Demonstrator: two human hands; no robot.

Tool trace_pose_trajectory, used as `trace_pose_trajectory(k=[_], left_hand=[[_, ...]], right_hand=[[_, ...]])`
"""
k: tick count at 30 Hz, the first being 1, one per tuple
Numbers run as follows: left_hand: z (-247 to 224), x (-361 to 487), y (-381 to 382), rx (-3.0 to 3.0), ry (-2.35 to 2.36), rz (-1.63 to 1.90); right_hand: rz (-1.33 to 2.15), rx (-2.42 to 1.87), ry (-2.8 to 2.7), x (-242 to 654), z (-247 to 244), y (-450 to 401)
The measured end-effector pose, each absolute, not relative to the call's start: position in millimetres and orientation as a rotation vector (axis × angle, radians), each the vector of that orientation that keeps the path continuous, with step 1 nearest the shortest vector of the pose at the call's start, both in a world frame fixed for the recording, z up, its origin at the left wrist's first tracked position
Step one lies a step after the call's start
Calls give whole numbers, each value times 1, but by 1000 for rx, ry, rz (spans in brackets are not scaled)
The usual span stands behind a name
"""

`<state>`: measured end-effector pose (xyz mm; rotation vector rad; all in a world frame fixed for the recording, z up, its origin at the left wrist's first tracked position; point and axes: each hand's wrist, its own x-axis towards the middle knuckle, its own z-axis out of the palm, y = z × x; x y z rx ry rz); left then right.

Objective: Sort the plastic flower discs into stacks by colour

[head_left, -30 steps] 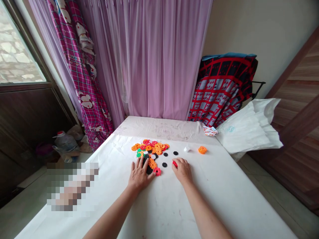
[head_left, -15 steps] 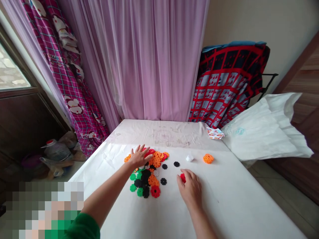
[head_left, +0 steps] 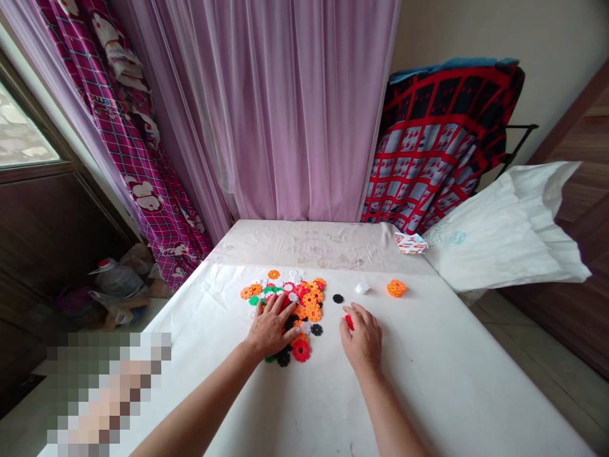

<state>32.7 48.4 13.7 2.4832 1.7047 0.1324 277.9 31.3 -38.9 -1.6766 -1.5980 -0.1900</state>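
Observation:
My left hand (head_left: 271, 327) lies with fingers spread over a heap of flower-shaped plastic snowflake discs (head_left: 311, 298) in orange, red, green, black and white. It hides part of the heap. My right hand (head_left: 364, 333) curls around a red snowflake disc piece (head_left: 349, 322), right of the heap, close to the tabletop. Between the hands are a loose black disc (head_left: 337, 298) and another black disc (head_left: 316, 329) at the heap's edge. Beyond my right hand sit a white clump of discs (head_left: 362, 288) and an orange clump (head_left: 396, 288).
A white cloth covers the table (head_left: 304, 406). At its far right corner stand a small patterned paper box (head_left: 412, 244) and a large white bag (head_left: 504, 235). Purple curtains (head_left: 304, 114) hang behind. A plastic jug (head_left: 117, 276) is on the floor at left.
My left hand has drawn back toward me across the heap. White, green and orange discs at the far side now show. My right hand stays around the red piece.

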Motion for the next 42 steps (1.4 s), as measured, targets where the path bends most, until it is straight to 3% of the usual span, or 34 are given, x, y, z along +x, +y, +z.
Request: trace_pose_trajectory(k=[5,14,30,35,42], left_hand=[[8,14,17,2535,1674,175],[-24,-28,-48,2565,1809,379],[-17,-9,-31,2481,1750,726],[-22,-14,-33,2479,1774,778],[-29,-22,-28,2468,1800,912]], right_hand=[[-290,-1416,-1776,250,-34,24],[-117,-1254,-2072,208,-23,-7],[-112,-1419,-1941,203,-28,-31],[-74,-1326,-1879,221,-32,-30],[-360,-1480,-1612,300,-34,14]])
